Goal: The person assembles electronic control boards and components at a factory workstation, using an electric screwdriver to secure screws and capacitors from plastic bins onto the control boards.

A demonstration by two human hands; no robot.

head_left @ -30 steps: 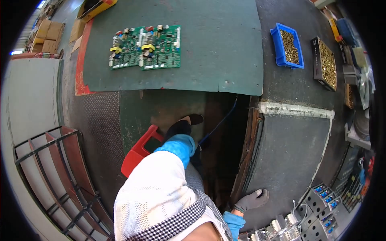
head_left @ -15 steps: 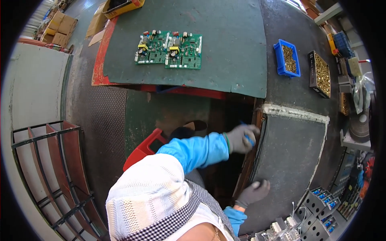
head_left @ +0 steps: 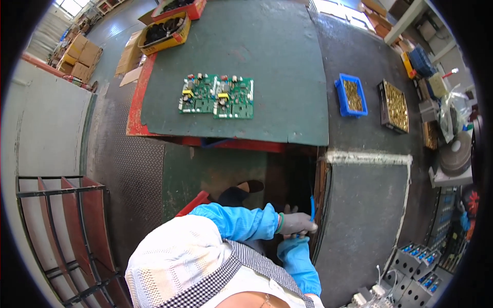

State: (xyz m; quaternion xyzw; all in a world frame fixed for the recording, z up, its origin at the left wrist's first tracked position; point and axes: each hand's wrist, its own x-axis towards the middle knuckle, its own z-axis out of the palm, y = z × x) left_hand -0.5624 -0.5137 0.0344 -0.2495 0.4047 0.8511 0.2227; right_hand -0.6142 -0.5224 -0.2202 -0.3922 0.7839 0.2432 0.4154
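Observation:
Above the dark gap left of the black-topped bench (head_left: 367, 200), my left hand (head_left: 298, 224) in a grey glove is closed. A slim blue object (head_left: 312, 208) sticks up from its fingers; its kind is not clear. My right hand (head_left: 294, 235) is right under the left one, mostly covered by it and by the blue sleeve (head_left: 298, 259). A bit of blue shows between the two hands. What the right hand's fingers do is hidden. Two green circuit boards (head_left: 233, 97) lie side by side on the green-topped table ahead.
A blue bin (head_left: 363, 97) and a dark box (head_left: 382, 110) of small brass-coloured parts stand at the far right. Grey housings with blue parts (head_left: 411, 267) sit at the lower right. A red stool (head_left: 194, 201) is at my left, a metal rack (head_left: 64, 190) further left.
My left hand has moved down and left with the blue object. The right hand has left the bench top and come beside the left. The view has tilted up, showing a yellow bin.

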